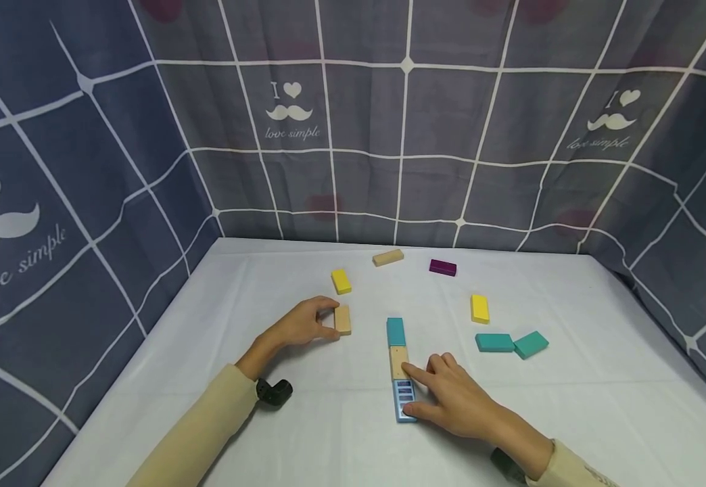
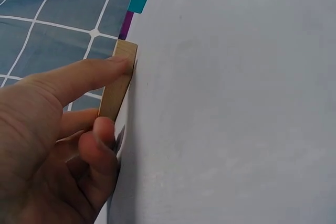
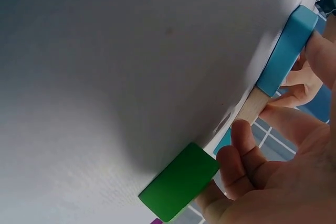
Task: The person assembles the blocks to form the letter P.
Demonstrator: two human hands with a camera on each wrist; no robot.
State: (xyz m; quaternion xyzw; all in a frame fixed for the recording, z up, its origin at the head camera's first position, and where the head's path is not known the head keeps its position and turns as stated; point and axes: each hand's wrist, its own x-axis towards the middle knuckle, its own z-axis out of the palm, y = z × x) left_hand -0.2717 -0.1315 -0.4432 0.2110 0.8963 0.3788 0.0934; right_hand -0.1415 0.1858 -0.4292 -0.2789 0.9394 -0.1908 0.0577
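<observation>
- The left hand (image 1: 301, 326) pinches a natural-wood block (image 1: 343, 319) by its long edges, thumb on the near side and fingers curled over the far side; the block lies flat on the white tablecloth (image 1: 572, 406), left of the centre.
- The left wrist view shows the same wood block (image 2: 117, 85) edge-on, with the forefinger (image 2: 84, 74) pressed along one face and the thumb (image 2: 102, 145) at its lower end.
- The right hand (image 1: 453, 399) rests on a row of three blocks laid end to end: a teal block (image 1: 395, 331) farthest, a tan block (image 1: 398, 363) in the middle, a blue block (image 1: 404, 400) nearest.
- Its forefinger tip touches the tan block and its thumb presses the near end of the blue block; the fingers are fairly straight and grip nothing.
- In the right wrist view the blue block (image 3: 286, 51) and the tan block (image 3: 251, 106) appear from the side with fingers (image 3: 244, 153) against them, and a green block (image 3: 179, 181) shows at the row's end where the head view gives teal.
- Only the head view shows the loose pieces: a yellow block (image 1: 341, 281) just beyond the left hand, another wood block (image 1: 387, 257) and a purple block (image 1: 443, 268) at the far edge.
- To the right lie a second yellow block (image 1: 479, 308) and two teal blocks (image 1: 511, 343) touching at a corner.
- A checked curtain (image 1: 353, 135) with moustache prints backs the scene.
</observation>
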